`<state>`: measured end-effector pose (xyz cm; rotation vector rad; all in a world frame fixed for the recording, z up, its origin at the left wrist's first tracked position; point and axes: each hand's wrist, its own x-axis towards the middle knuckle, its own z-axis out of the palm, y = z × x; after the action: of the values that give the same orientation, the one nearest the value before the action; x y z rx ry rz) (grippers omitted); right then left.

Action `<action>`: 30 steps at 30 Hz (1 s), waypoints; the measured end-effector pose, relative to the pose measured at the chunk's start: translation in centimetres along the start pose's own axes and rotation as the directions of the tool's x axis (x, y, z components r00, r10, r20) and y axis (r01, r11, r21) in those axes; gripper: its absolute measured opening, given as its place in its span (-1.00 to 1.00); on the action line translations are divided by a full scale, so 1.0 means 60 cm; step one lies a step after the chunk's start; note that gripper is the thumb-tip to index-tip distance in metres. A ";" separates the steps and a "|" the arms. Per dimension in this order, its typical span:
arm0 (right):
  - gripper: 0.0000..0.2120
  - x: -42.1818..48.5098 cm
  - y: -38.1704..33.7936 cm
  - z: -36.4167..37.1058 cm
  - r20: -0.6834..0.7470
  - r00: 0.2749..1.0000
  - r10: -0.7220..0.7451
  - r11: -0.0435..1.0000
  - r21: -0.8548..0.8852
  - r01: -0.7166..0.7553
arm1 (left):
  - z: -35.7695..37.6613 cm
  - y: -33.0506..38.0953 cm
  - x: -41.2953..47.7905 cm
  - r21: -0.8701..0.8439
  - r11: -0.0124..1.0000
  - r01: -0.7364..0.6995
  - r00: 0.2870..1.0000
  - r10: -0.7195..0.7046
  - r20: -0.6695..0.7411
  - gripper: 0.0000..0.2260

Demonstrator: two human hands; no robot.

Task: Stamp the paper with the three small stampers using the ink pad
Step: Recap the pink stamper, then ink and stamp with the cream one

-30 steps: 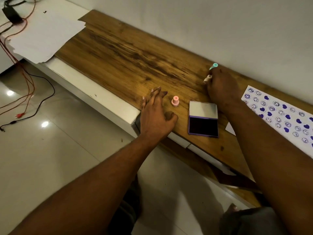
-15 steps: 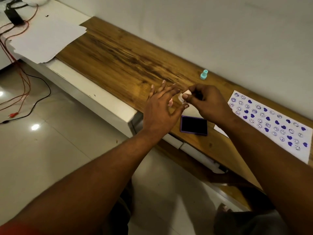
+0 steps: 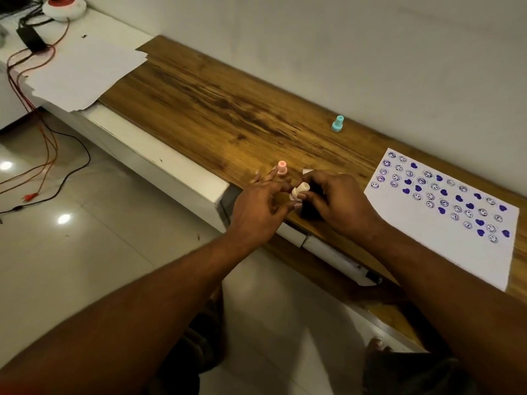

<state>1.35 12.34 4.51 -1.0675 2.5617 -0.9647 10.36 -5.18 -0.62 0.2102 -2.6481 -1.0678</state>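
A cream stamper (image 3: 300, 191) lies tilted between my two hands, just above the table edge. My right hand (image 3: 339, 202) pinches its handle end. My left hand (image 3: 261, 205) has its fingers spread, and its thumb tip touches the stamper's base. The dark ink pad (image 3: 308, 213) sits under my right hand, mostly hidden. A pink stamper (image 3: 281, 167) stands upright just behind my left fingertips. By the wall, far from both hands, a teal stamper (image 3: 337, 123) stands upright. The white paper (image 3: 456, 252), with several purple smileys and hearts, lies to the right.
The wooden table top (image 3: 228, 109) runs along the wall. Loose white sheets (image 3: 82, 72) lie on a white cabinet at the left, with red and black cables (image 3: 42, 143) hanging to the tiled floor. A white-and-red round object (image 3: 64, 7) sits far left.
My right hand picked the cream stamper up near the wall and brought it to the ink pad, leaving the teal one there. My left hand rose from the table and met it.
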 end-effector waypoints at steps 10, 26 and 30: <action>-0.69 0.028 0.037 -0.008 -0.028 0.997 0.068 0.997 0.031 -0.067 | 0.014 -0.067 0.019 0.042 0.969 0.243 0.968 -0.240 -0.079 -0.68; -0.71 0.002 0.071 -0.017 0.040 0.996 0.079 0.972 -0.226 -0.068 | 0.016 -0.045 0.023 0.154 0.969 0.193 0.975 -0.172 -0.144 -0.35; -0.73 -0.001 0.062 -0.019 0.036 0.998 0.044 0.963 -0.266 -0.033 | 0.025 -0.026 0.011 0.215 0.974 0.069 0.996 -0.054 -0.072 -0.20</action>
<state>-1.15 14.90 3.03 -1.0836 2.7204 -0.5935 9.30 -5.49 -2.64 0.3674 -2.7114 -0.7725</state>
